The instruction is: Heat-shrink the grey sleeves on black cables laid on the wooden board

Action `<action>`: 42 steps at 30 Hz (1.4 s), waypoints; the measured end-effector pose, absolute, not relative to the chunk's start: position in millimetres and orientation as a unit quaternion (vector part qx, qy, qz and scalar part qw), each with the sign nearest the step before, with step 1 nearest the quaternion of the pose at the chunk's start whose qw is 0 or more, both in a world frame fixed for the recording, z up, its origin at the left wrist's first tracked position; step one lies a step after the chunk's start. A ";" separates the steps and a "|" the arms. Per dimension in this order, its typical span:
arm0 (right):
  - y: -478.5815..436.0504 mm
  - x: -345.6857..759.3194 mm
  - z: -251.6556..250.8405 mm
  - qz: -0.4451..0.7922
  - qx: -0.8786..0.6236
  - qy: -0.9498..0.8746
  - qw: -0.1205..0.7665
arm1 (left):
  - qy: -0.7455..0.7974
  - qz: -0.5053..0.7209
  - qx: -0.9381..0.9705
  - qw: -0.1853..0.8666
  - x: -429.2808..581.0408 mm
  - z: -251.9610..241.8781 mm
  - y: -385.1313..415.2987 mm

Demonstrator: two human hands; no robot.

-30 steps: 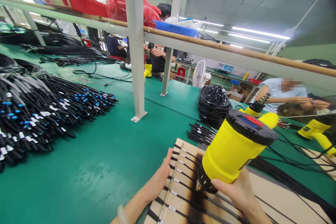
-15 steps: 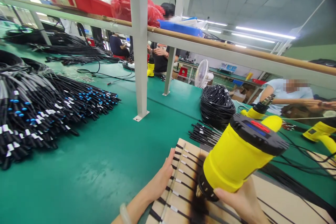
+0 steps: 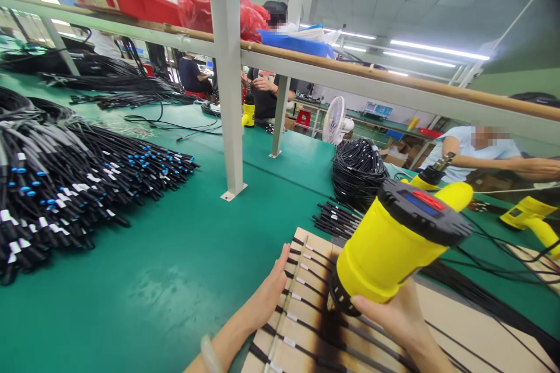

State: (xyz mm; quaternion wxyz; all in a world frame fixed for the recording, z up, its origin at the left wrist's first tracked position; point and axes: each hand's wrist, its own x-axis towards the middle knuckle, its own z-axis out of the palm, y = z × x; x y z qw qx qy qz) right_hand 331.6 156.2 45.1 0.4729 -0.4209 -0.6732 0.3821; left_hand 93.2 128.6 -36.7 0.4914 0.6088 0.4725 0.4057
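Note:
My right hand [image 3: 396, 317] is wrapped round the front part of a yellow heat gun [image 3: 376, 250]. Its dark nozzle end points down at a wooden board [image 3: 441, 309], over a scorched strip. Black cables [image 3: 301, 326] with white labels lie side by side across the board, and a thin rod [image 3: 284, 306] runs across them near their ends. Along the board's left edge, my left hand [image 3: 266, 297] is held with fingers stretched out, its palm side against the cable tips. The gun hides part of the board and cables.
A large pile of black cables [image 3: 79, 180] covers the left of the green table [image 3: 184, 256]. A white post [image 3: 230, 87] carries a shelf rail across the view. Beyond the board are a cable coil [image 3: 356, 172] and another yellow heat gun [image 3: 527, 215]. Co-workers sit further back.
The heat gun and my right hand have shifted slightly up and left in the view. My left hand keeps its place at the cable tips.

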 end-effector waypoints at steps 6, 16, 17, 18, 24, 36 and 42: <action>152.0 339.1 43.2 0.385 -0.418 -0.681 0.462 | 0.472 0.411 0.609 0.487 94.7 -37.9 130.4; 147.6 351.5 47.1 0.357 -0.462 -0.671 0.456 | 0.470 0.414 0.609 0.487 93.6 -37.0 129.0; 145.3 351.9 46.5 0.360 -0.469 -0.660 0.464 | 0.470 0.414 0.609 0.486 93.8 -36.8 128.9; 143.1 352.2 46.0 0.363 -0.473 -0.650 0.472 | 0.470 0.414 0.610 0.485 94.2 -36.7 129.0; 138.6 353.9 48.0 0.356 -0.492 -0.631 0.483 | 0.474 0.415 0.601 0.493 96.7 -38.3 132.3; 120.8 343.4 51.0 0.390 -0.492 -0.620 0.472 | 0.481 0.411 0.614 0.473 99.0 -34.0 131.2; 115.4 343.8 47.0 0.409 -0.484 -0.609 0.476 | 0.474 0.404 0.621 0.476 98.4 -35.1 131.0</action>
